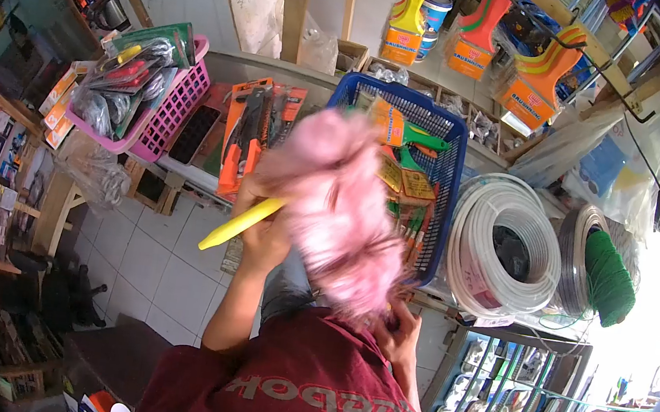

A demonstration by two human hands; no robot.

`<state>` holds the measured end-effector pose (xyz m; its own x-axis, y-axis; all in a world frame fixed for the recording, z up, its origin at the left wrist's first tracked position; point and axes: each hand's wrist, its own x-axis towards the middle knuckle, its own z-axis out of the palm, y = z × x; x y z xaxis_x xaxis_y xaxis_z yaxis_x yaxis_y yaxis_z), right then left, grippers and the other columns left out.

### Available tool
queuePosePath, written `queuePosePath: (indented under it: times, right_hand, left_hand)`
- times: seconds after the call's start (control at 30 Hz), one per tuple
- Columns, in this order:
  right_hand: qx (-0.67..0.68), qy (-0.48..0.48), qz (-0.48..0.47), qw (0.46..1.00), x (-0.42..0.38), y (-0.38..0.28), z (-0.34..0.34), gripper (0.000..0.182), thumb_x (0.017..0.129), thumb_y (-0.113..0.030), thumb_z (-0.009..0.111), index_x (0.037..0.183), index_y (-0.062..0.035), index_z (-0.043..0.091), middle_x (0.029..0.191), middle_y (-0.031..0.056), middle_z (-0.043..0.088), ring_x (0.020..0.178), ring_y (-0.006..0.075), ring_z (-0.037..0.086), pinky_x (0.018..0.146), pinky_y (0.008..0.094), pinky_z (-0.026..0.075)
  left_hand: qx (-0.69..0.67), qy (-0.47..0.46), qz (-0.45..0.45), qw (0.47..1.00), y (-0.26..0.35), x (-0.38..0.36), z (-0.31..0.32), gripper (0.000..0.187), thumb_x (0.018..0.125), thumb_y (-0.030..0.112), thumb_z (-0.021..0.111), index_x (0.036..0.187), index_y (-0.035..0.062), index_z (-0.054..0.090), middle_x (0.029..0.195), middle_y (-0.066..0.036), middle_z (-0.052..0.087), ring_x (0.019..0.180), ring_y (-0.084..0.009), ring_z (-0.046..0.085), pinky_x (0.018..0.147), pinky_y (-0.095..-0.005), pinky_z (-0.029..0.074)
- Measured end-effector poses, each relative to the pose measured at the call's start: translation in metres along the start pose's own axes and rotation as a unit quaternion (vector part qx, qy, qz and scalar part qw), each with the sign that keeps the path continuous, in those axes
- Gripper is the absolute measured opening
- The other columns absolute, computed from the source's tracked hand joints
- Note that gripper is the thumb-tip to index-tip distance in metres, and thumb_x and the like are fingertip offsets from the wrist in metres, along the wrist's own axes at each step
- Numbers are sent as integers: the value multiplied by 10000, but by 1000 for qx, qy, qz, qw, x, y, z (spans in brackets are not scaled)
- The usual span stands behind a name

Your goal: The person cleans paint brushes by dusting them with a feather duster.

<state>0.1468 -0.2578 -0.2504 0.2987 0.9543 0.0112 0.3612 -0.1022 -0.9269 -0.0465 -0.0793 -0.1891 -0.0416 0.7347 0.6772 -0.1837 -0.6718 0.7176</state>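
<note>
Duster [348, 225] of pink fluff, badly blurred, hung between my maroon shirt [307, 393] and the blue basket [449, 189], hiding the basket's left and near parts from view. My left hand [264, 235] was closed round its yellow handle [241, 224], the tapered end poking out to the left, the fluff spreading off to the right. My right hand [401, 330] had its fingers bent close by the near end of the fluff — whether they pinched any strands or only sat beside them, I couldn't tell.

Green-handled brushes [425, 139] lay inside the basket, just past the far right side of the fluff. I judged those the likeliest trouble: loose strands could catch on a handle or a packet corner, and a hard pull could then drag a brush over the rim. Orange packets [245, 138] lay left of the basket, and a low swing that way might push them off the near edge of the counter [232, 66]. A white hose coil [468, 256] sat to the right, too bulky, I reckoned, for the fluff alone to shift. My grip had its own weak point — one hand on a slim, smooth-looking handle, which could twist in my palm if the fluff snagged.
</note>
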Motion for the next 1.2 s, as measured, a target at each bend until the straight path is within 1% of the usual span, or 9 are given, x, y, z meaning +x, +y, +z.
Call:
queuePosePath:
  times: [0.17, 0.3, 0.5, 0.57, 0.73, 0.87, 0.93, 1.07, 1.2]
  right_hand:
    - [67, 73, 63, 993, -1, 10, -2, 182, 782, -119, 687, 846, 26, 599, 624, 20, 510, 593, 77, 427, 527, 258, 381]
    - [6, -17, -61, 998, -1, -1, -1, 221, 787, -129, 683, 911, 35, 603, 623, 49, 529, 589, 97, 463, 541, 267, 404]
    - [40, 11, 97, 994, -6, 14, -9, 259, 774, -135, 697, 970, 18, 625, 691, 74, 617, 621, 103, 529, 590, 278, 449]
    - [22, -73, -62, 995, -5, 14, -12, 260, 780, -144, 692, 971, 22, 633, 699, 63, 617, 598, 99, 488, 550, 283, 421]
    - [63, 11, 119, 991, 0, 6, -10, 250, 769, -182, 714, 873, 19, 607, 630, 25, 533, 572, 81, 435, 518, 277, 379]
    - [53, -11, 27, 998, -3, 8, -15, 176, 797, -157, 680, 787, -27, 562, 602, -29, 462, 542, 51, 384, 480, 241, 296]
    - [-4, -70, 6, 998, -3, 0, -20, 212, 801, -164, 687, 811, 16, 575, 632, 7, 491, 609, 76, 427, 534, 259, 357]
    - [104, 62, 101, 987, 0, 15, -13, 244, 773, -176, 701, 831, 38, 597, 625, 15, 504, 596, 87, 447, 542, 264, 377]
    - [100, 9, -19, 995, -8, 22, -9, 208, 760, -163, 696, 829, 15, 614, 602, 15, 512, 557, 90, 451, 514, 273, 377]
  left_hand:
    - [-96, -21, 26, 995, -2, 7, 8, 175, 858, 6, 627, 932, 17, 469, 1010, -145, 556, 990, -252, 592, 892, -355, 477]
    - [-20, -1, -4, 1000, -2, -1, 1, 183, 865, 21, 622, 939, 18, 454, 1004, -147, 553, 1040, -300, 592, 927, -401, 473]
    - [-97, -22, 30, 995, -5, 5, 7, 175, 856, 15, 627, 928, 14, 468, 1004, -143, 560, 1044, -319, 595, 940, -411, 467]
    - [37, -2, 15, 999, 0, -5, -1, 162, 847, 6, 633, 915, 12, 485, 1003, -146, 576, 1047, -323, 594, 942, -413, 466]
    - [-4, -52, 74, 996, -4, 10, 7, 136, 831, -41, 624, 900, 26, 528, 978, -154, 628, 1052, -327, 599, 922, -422, 485]
    - [65, -103, 116, 986, -3, 11, 0, 169, 809, -62, 628, 902, 44, 535, 983, -149, 634, 1034, -330, 613, 922, -437, 490]
    - [60, -114, 107, 986, -2, 13, -1, 156, 827, -13, 634, 913, 44, 517, 991, -153, 618, 1038, -328, 604, 928, -439, 480]
    - [4, -96, 65, 993, -3, 12, 0, 132, 841, 4, 632, 911, 37, 525, 983, -154, 618, 1028, -318, 609, 942, -430, 471]
    - [-41, -31, -30, 998, 1, 3, 2, 165, 830, 1, 656, 911, 10, 513, 984, -132, 599, 1005, -263, 603, 917, -378, 477]
